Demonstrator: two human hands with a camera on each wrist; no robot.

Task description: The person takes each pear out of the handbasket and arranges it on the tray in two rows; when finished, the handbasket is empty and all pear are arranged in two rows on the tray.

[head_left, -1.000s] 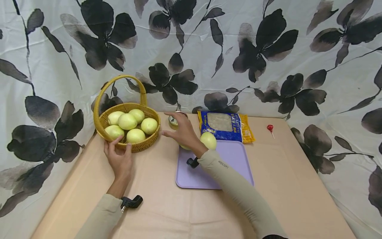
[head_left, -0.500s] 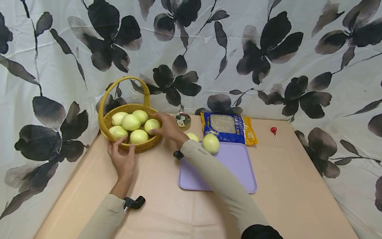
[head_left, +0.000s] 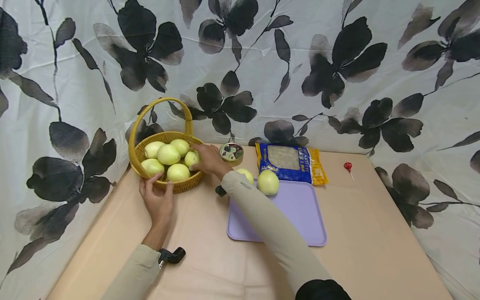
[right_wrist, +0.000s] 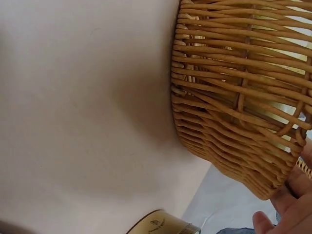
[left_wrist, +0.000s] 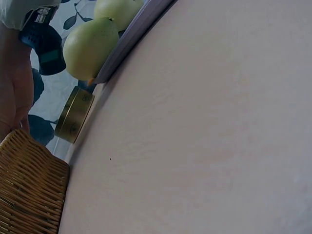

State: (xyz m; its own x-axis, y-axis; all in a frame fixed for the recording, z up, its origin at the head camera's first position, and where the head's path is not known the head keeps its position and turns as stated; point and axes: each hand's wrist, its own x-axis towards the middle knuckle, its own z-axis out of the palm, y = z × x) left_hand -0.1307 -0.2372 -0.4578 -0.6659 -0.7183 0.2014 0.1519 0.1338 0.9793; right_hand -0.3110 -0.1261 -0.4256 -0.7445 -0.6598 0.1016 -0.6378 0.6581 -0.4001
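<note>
Floral cloth point(head_left: 210, 54) in black and white hangs behind a beige-covered tabletop point(head_left: 367, 241). At the left stands a wicker basket point(head_left: 189, 185) with an upright handle, and the right hand point(head_left: 211, 159) reaches over its right rim. Thumb and fingers curl round a pale-green fruit point(head_left: 192, 158), which lies inside the basket, just within that rim and directly to the left of the palm. Nearly round and partly covered, it shows no clear long axis. Five more fruits point(head_left: 168, 154) lie beside it, to its left. The left hand point(head_left: 159, 204), farther from that fruit, rests spread-fingered against the basket's near side. Well to the right lies a lilac tray point(head_left: 300, 212), two fruits point(head_left: 268, 182) at its far edge; a round tin point(head_left: 231, 153) stands between basket and blue-yellow packet point(head_left: 286, 160).
</note>
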